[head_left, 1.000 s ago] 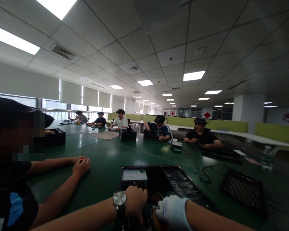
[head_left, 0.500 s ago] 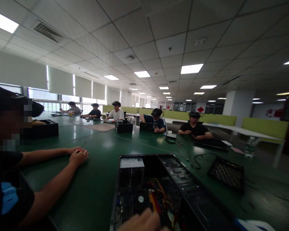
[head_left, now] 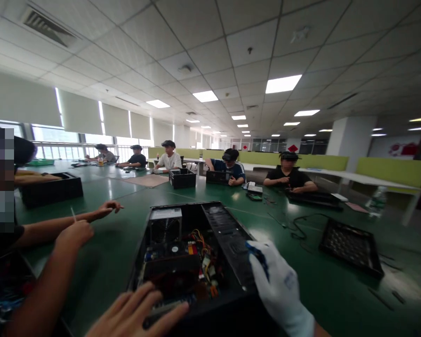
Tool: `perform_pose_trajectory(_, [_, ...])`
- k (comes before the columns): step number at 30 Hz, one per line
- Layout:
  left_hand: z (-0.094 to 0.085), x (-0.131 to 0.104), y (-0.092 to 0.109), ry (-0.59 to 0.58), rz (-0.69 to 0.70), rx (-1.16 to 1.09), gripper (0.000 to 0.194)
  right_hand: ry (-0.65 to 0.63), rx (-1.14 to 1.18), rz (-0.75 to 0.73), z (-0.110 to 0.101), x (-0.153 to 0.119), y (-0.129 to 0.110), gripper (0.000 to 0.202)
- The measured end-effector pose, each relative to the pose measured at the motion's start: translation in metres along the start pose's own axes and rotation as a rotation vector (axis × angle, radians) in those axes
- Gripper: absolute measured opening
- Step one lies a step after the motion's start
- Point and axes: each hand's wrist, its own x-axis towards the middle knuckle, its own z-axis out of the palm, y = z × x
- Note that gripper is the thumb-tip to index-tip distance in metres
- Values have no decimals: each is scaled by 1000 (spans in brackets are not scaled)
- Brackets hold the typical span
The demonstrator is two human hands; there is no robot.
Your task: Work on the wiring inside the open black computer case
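Open-plan office, green tabletop [head_left: 126,243]. Open black metal computer case [head_left: 196,252] runs near-to-far. Bare left hand [head_left: 136,313], fingers spread, touches its near edge; white-gloved right hand [head_left: 277,285], fingers together, rests on its right wall.

Black open computer case [head_left: 228,234] with red, yellow, orange wires on dark green table [head_left: 126,243]. Right hand [head_left: 277,285] in white glove, blue print; left hand [head_left: 136,313] bare. Black mesh panel [head_left: 351,245] far right.

Left hand [head_left: 136,313] bare, no glove, no sleeve in view. Right hand [head_left: 277,285] in white knit glove with faint blue print, forearm bare past cuff.
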Motion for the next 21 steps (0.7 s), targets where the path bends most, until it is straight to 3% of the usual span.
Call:
perform_pose_trajectory(2, [-5,9,-24,88,-114,263,81,-11,28,1,58,38,-16,29])
perform_pose_trajectory(4, [-12,22,-24,118,-249,406,83,10,68,9,113,75,-33,31])
perform_pose_trajectory(6, [-14,36,-2,77,-282,377,80,17,129,-2,152,104,-48,29])
perform_pose_trajectory(9, [2,48,49,-105,-135,141,73,49,207,-11,171,114,-55,32])
perform_pose_trajectory(11, [23,46,79,-216,-24,-40,68,32,221,-23,162,88,-39,35])
perform_pose_trajectory(13, [46,39,98,-315,18,-205,65,-54,204,-42,139,41,-5,34])
perform_pose_trajectory(15, [67,34,108,-422,-22,-345,67,-168,164,-27,106,-15,40,32])
perform_pose_trajectory(18, [92,41,115,-541,-83,-527,73,-258,54,135,45,-91,110,39])
perform_pose_trajectory(21, [108,74,128,-479,-31,-662,65,-379,-94,310,-13,-140,161,46])
